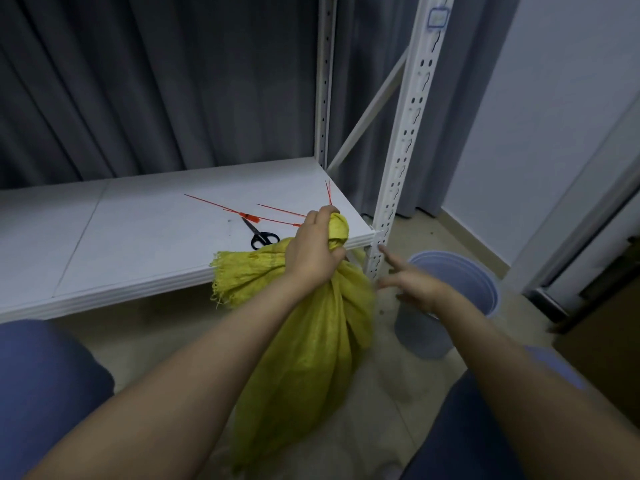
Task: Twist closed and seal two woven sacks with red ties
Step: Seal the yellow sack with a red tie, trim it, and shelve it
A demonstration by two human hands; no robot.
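Observation:
A yellow woven sack (311, 348) stands on the floor between my knees, its neck bunched and twisted. My left hand (313, 249) is closed around that twisted neck, and the frayed mouth (242, 275) flops out to the left. My right hand (412, 284) hovers to the right of the sack, fingers spread, holding nothing. Several red ties (242, 213) lie on the white shelf (121, 237) behind the sack, and two thin red tips (329, 192) stick up just above my left hand. Only one sack is in view.
Black-handled scissors (261, 233) lie on the shelf beside the ties. A white perforated shelf post (398, 168) rises right of the sack. A blue-grey bucket (450, 299) stands on the floor behind my right hand. Grey curtains hang behind the shelf.

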